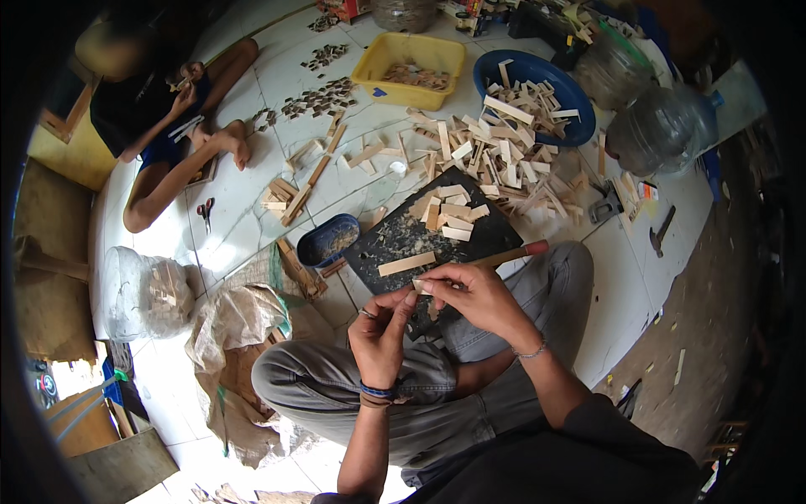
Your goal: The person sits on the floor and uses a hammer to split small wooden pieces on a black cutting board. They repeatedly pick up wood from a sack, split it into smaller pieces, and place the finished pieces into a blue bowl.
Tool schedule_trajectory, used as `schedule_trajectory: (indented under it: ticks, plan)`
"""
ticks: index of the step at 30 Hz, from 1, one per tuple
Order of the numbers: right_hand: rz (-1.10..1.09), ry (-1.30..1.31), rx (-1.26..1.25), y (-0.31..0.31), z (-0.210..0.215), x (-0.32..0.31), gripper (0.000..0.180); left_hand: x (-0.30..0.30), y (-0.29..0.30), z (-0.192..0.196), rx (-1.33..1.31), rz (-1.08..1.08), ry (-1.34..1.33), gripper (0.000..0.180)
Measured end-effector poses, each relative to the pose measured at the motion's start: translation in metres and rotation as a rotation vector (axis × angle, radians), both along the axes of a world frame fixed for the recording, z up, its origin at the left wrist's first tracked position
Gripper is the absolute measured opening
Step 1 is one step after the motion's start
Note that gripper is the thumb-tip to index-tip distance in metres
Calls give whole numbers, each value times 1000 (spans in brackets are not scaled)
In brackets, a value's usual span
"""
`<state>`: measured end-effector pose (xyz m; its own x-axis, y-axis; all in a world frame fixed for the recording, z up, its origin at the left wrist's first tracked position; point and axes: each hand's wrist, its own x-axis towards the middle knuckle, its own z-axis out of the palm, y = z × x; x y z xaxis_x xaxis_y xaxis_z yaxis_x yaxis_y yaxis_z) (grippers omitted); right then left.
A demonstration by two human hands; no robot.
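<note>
Fingertips of my left hand (379, 334) and my right hand (477, 296) meet over my lap, pinching a small pale piece of wood (422, 286) between them. Just beyond lies a black board (369, 254), dusted with shavings. On it rest a flat wooden strip (408, 264) and a small heap of cut wood pieces (454, 215). A stick with a red end (514, 253) lies across the board's right side, beyond my right hand.
Loose wood pieces (504, 160) spread from a blue basin (579, 126). A yellow tub (406, 94), a small blue container (329, 240), scissors (205, 212), a hammer (662, 232) and a woven sack (222, 336) surround me. Another person (138, 109) sits at far left, hands raised.
</note>
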<state>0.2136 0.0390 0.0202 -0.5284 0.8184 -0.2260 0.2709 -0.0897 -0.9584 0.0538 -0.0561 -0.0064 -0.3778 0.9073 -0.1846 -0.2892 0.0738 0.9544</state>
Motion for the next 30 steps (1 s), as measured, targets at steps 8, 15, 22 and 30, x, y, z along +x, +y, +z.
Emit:
schedule_trajectory:
  ticks: [8,15,22,30]
  plan:
    - [-21,-8,53,-4,0,-3,26,-9,11,-5,-1,21,34,18]
    - [-30,-40,42,-4,5,1,24,-4,15,-8,17,36,96,17]
    - [-35,-41,19,-4,5,1,24,-1,17,-8,44,44,168,16]
    - [-16,-28,65,-3,3,1,25,-2,16,-9,60,52,383,13]
